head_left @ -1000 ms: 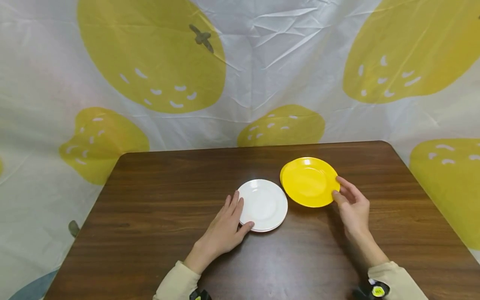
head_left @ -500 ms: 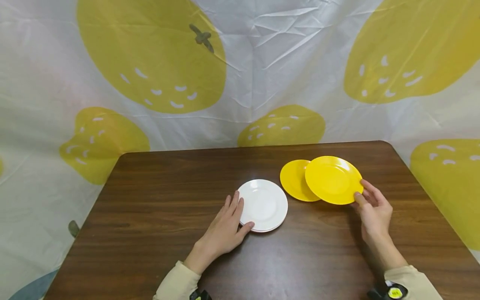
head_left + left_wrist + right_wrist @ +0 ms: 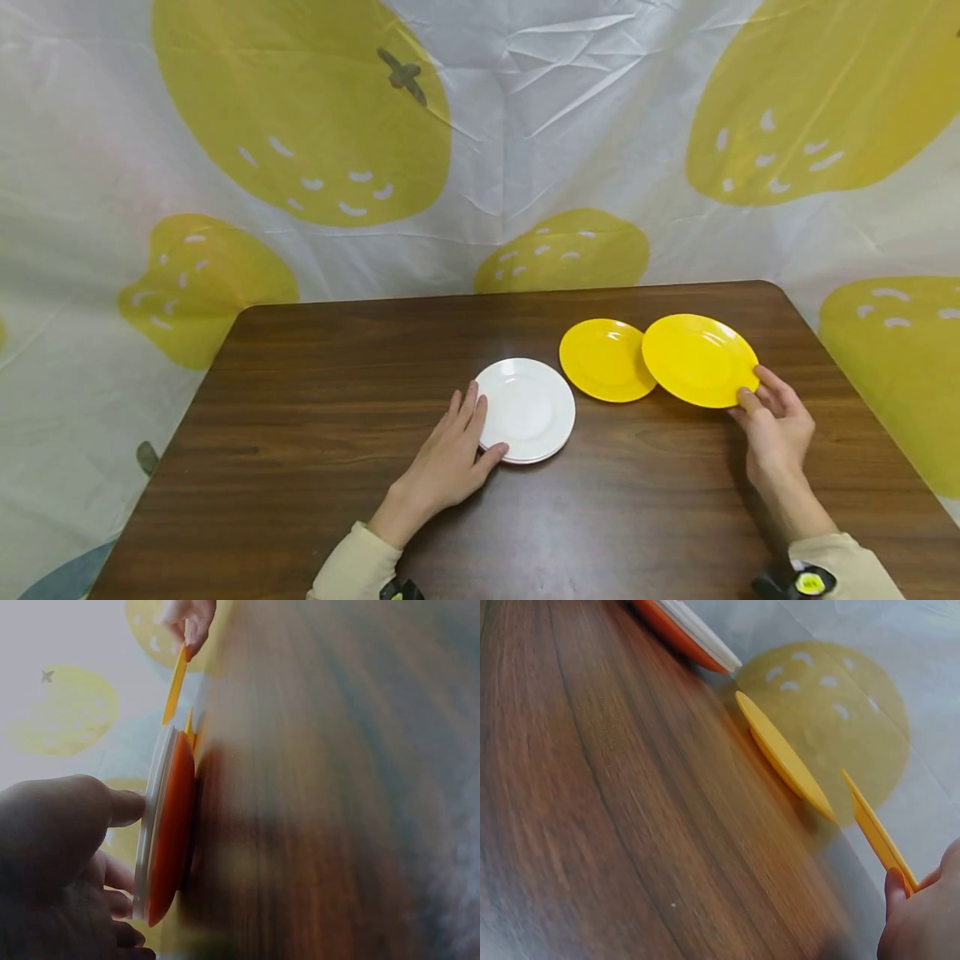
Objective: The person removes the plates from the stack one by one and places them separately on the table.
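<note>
One glossy, round yellow plate (image 3: 701, 361) is pinched by the right hand (image 3: 778, 435); the left hand (image 3: 448, 458), fingers extended, touches white plates (image 3: 528, 410).

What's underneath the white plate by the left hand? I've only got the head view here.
Observer: An orange dish; the left wrist view shows it from the side, beneath the white plate.
Operator: Is the yellow plate in the right hand touching the second yellow plate?
Observer: No, the right wrist view shows a gap between them.
Operator: And how does that second one meet the table?
Observer: On a narrower base, with its rim standing off the tabletop, as the right wrist view shows.
</note>
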Available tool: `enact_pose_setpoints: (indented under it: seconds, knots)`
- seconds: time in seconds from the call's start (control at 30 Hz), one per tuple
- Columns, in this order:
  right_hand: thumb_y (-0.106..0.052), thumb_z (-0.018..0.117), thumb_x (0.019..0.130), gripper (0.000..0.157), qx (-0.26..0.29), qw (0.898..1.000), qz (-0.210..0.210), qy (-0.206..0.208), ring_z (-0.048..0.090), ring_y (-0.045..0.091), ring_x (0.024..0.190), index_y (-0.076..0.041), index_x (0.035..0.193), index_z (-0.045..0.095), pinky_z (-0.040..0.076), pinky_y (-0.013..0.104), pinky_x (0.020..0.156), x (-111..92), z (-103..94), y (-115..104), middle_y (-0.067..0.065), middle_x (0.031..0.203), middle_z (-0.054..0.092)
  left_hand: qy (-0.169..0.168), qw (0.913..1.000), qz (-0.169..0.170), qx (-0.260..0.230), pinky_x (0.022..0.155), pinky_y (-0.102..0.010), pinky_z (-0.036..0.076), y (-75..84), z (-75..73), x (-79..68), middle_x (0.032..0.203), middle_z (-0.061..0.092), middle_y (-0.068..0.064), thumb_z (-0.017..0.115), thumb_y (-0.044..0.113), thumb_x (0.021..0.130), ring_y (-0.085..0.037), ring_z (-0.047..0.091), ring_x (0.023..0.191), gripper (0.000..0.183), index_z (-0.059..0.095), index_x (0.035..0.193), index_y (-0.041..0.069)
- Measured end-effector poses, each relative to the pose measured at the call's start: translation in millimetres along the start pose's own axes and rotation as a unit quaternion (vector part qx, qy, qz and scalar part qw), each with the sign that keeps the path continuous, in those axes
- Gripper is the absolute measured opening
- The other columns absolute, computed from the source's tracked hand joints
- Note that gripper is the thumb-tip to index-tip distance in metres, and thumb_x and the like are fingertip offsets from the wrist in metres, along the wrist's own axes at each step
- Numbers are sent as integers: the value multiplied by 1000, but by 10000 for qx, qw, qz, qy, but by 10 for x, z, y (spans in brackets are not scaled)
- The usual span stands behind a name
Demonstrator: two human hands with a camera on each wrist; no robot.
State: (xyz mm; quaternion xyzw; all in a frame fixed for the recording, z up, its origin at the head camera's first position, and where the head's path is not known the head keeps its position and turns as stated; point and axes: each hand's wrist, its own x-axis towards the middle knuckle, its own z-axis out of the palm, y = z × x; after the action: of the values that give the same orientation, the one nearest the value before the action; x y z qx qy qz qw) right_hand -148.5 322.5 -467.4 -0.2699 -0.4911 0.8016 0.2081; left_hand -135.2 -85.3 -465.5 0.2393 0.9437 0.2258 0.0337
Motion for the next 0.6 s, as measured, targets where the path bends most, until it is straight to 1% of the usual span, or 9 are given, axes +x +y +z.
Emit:
enact_pose_setpoints:
  seconds: [0.13, 0.3, 0.43, 0.6]
  knots:
    - [10, 64, 91, 41, 56, 9999, 47, 120, 65, 6, 73, -11, 126, 67, 57, 17, 58, 32, -60, -2, -4, 92, 70, -16, 10000, -18, 1, 121, -55, 29, 2, -3, 0, 166, 17, -27, 54, 38, 104, -51, 20, 151, 72, 32, 153, -9]
    - [8, 63, 93, 45, -28, 9996, 149, 248, 65, 5, 73, -11, 133, 62, 56, 16, 58, 65, -103, 4, -5, 93, 69, -24, 10000, -30, -4, 122, -55, 29, -1, 1, 1, 166, 17, -27, 54, 38, 103, -51, 20, 151, 72, 32, 153, -9]
    - [7, 61, 93, 49, -117, 9993, 120, 328, 65, 4, 74, -9, 140, 57, 56, 15, 58, 100, -144, 9, -6, 93, 68, -10, 10000, -19, -35, 121, -56, 29, -1, 3, -2, 166, 16, -27, 55, 38, 103, -51, 21, 151, 72, 32, 153, -9]
    - [7, 60, 94, 53, -278, 9987, 38, 423, 65, 2, 73, -7, 144, 54, 56, 14, 57, 147, -179, -2, -7, 92, 67, 5, 10000, -11, -54, 121, -56, 29, 1, 2, 0, 166, 16, -26, 54, 38, 103, -51, 20, 151, 72, 32, 154, -9]
